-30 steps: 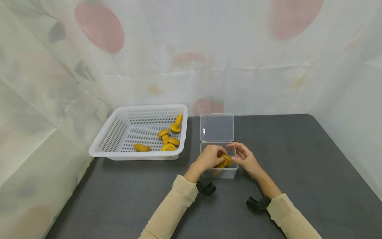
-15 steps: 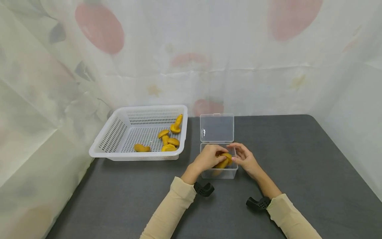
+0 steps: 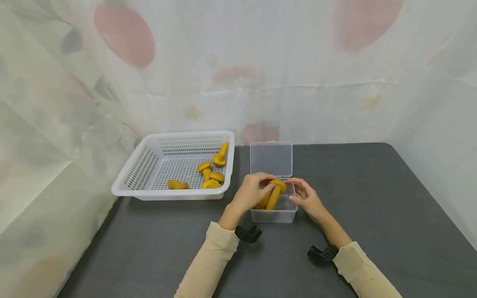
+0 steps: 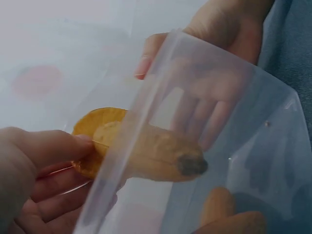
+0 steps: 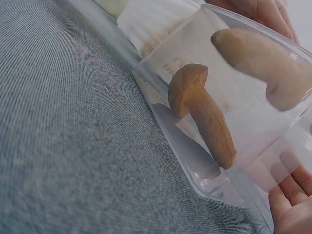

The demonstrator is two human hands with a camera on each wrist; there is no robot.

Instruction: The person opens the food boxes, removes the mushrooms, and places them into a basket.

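My left hand (image 3: 249, 193) pinches a yellow-brown mushroom (image 3: 273, 198) by its cap, between thumb and fingers, at the top of a clear plastic box (image 3: 277, 217). The stem hangs down inside the box, as the left wrist view shows through the wall, where the held mushroom (image 4: 161, 153) points its dark stem end away from the fingers. Another mushroom (image 5: 207, 114) lies on the box floor, partly hidden by the left hand in the head view. My right hand (image 3: 308, 199) rests its fingers against the box's right side.
The box's hinged lid (image 3: 271, 159) stands folded back behind it. To the left, a white perforated basket (image 3: 126, 192) holds several mushrooms (image 3: 210, 176), mostly at its right side. A grey cloth (image 3: 372, 198) covers the table; a printed curtain (image 3: 316, 62) hangs behind.
My left hand has risen a little and shifted left, lifting the mushroom from lower in the box so that its stem now hangs steeply. The right hand stays in place.
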